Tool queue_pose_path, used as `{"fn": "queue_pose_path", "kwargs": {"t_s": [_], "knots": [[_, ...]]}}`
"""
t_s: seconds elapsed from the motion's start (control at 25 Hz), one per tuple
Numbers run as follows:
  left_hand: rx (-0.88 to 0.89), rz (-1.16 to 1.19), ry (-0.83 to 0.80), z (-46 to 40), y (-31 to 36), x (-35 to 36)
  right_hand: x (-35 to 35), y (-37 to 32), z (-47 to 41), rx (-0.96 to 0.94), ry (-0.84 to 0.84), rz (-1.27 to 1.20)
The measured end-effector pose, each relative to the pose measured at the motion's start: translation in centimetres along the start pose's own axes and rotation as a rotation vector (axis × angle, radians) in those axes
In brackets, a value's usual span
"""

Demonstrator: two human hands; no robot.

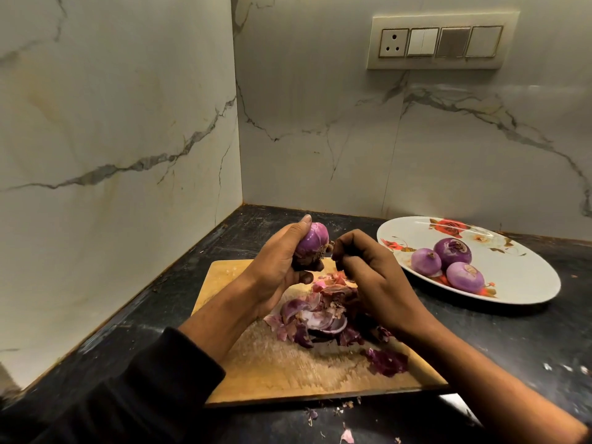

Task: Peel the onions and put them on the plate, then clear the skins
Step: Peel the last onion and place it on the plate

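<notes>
Head view: left hand grips onion.

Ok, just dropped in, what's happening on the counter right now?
A person is peeling onions over a wooden board. The left hand holds an onion up above the board, while the right hand, fingers curled, picks at its root end. A heap of skins lies on the board. Three peeled onions already sit on the flowered plate to the right. The skins are not cleared yet.
</notes>
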State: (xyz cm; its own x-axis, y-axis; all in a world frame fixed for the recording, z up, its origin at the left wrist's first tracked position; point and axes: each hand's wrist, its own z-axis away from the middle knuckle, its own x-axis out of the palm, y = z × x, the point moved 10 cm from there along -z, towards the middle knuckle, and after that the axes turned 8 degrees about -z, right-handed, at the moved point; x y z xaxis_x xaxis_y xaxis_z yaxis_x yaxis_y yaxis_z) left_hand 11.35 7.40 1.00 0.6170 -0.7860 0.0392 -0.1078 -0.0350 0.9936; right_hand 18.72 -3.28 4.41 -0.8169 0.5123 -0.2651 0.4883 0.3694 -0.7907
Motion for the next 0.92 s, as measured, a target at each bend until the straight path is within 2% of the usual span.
{"fn": "queue_pose_path", "kwargs": {"t_s": [0.24,0.48,0.68,0.92], "knots": [[-0.003,0.007,0.021,-0.1,0.1,-0.4,0.8,-0.6,0.5,-0.028,-0.064,0.162],[-0.014,-0.048,-0.051,0.2,0.1,0.5,-1.2,-1.4,0.2,-0.123,0.142,0.21],[-0.018,-0.113,-0.113,0.4,-0.2,1.4,-1.3,-2.2,0.3,-0.203,0.172,0.284],[-0.028,-0.12,-0.121,0.3,-0.3,1.5,-0.8,-2.0,0.2,-0.205,0.136,0.332]]}}
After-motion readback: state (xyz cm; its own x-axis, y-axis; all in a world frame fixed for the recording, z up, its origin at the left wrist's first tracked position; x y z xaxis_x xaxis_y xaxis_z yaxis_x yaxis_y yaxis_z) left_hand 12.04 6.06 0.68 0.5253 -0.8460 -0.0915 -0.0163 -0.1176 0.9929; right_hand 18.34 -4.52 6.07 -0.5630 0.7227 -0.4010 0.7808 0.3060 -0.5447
